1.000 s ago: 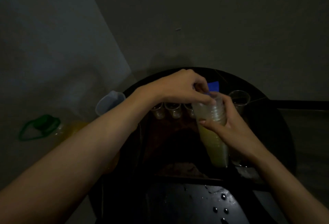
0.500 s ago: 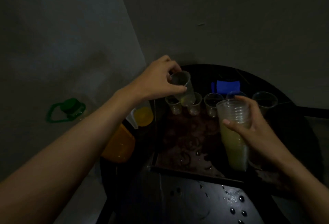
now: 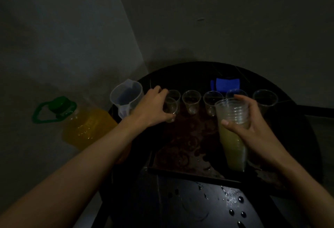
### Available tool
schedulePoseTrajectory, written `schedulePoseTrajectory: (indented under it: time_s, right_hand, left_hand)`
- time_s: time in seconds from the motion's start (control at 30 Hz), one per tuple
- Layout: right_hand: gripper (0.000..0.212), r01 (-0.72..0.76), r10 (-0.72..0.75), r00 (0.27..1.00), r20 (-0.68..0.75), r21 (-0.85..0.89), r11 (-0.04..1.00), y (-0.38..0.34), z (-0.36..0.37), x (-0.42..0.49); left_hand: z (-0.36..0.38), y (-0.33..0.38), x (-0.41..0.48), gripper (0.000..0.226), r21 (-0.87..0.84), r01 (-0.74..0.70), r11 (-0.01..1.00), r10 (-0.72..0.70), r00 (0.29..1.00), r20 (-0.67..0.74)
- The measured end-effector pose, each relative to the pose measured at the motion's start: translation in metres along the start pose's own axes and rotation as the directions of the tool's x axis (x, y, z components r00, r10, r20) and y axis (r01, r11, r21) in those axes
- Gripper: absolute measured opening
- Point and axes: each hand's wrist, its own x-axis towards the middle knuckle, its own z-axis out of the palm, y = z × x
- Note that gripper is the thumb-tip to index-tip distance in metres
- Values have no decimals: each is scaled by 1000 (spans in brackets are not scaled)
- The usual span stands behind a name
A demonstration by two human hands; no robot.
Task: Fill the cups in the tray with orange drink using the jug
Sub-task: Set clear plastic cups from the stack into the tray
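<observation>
A dim corner of what looks like a home room: plain grey walls meet behind a round black table bearing a dark rectangular tray of clear disposable plastic cups, beside a big green-capped plastic bottle of orange drink.

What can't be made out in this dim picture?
Head view:
- the cup in the left hand: the hand hides its left side, so it is unclear whether it stands on the tray.
- the blue object: too dark to identify.
- the stack in the right hand: cup count blurred.
- the jug: the left wrist covers its lower part.
</observation>
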Motion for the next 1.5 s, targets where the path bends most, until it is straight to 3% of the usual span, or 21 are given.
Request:
schedulePoseTrajectory:
  time_s: [0.27, 0.43, 0.77, 1.37, 1.43, 1.5]
  right_hand:
    - [76, 12, -12, 1000, -7, -55, 998, 4, -1, 2]
    - [74, 2, -2, 1000, -21, -28, 1000, 7, -2, 2]
    - [73, 14, -14, 1000, -23, -12, 1000, 7, 0, 4]
    - [76, 9, -10, 1000, -14, -58, 998, 5, -1, 3]
    - [76, 10, -11, 1000, -18, -57, 998, 6, -1, 3]
    - [77, 8, -9, 1000, -16, -47, 999, 6, 1, 3]
  left_hand:
    - [32, -2, -7, 79, -45, 117, 992, -116, 993, 30]
    - [43, -6, -2, 72, -91, 163, 983, -162, 987, 17]
    - [54, 0, 7, 69, -44, 140, 989, -143, 988, -61]
    - [48, -3, 5, 82, 11, 192, 981, -192, 981, -13]
    - [47, -5, 4, 80, 25, 190, 982, -188, 981, -49]
    - [42, -5, 2, 68, -36, 158, 987, -162, 971, -173]
